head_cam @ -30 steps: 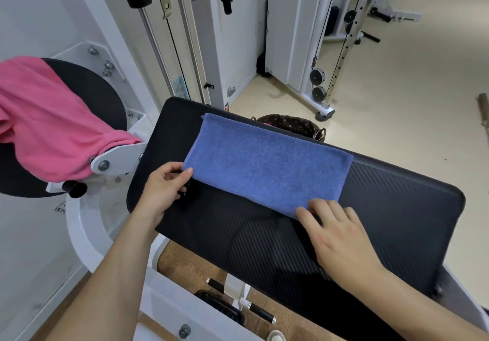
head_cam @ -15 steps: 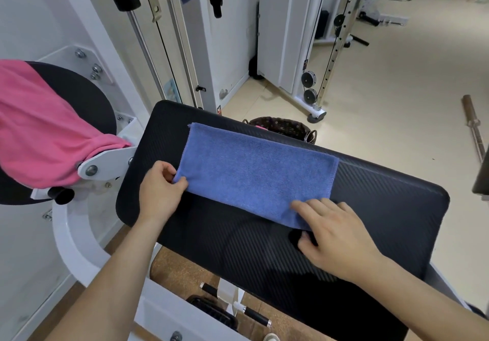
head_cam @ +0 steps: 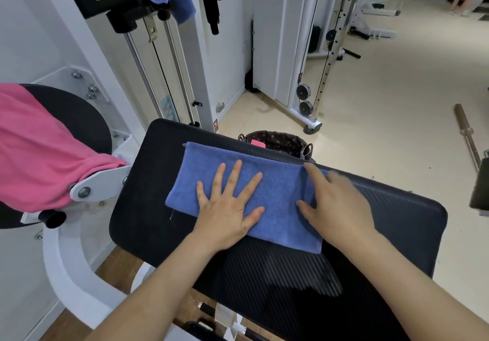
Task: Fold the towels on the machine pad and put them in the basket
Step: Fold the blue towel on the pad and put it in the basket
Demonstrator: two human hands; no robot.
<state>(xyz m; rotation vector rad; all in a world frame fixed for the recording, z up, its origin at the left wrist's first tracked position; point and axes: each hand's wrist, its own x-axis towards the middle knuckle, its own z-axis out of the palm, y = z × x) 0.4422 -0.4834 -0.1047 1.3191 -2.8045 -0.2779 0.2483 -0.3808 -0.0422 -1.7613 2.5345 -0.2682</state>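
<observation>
- The blue towel lies flat on the black machine pad, towards its far left part, as a long folded rectangle set at a slant.
- Towel surface: fine terry, even blue, smooth. The near long edge is straight. A loose thread hangs at the near left corner.
- My left hand lies palm down on the middle of the towel, fingers straight and spread, gripping nothing.
- My right hand lies over the towel's right end. It is blurred, but the fingers look straight, laid on the cloth rather than curled round it.
- The basket, dark with a small pattern, stands on the floor just behind the pad's far edge. Something pink shows inside.
- A pink towel is draped over the round pad at left, well apart from the blue one.
</observation>
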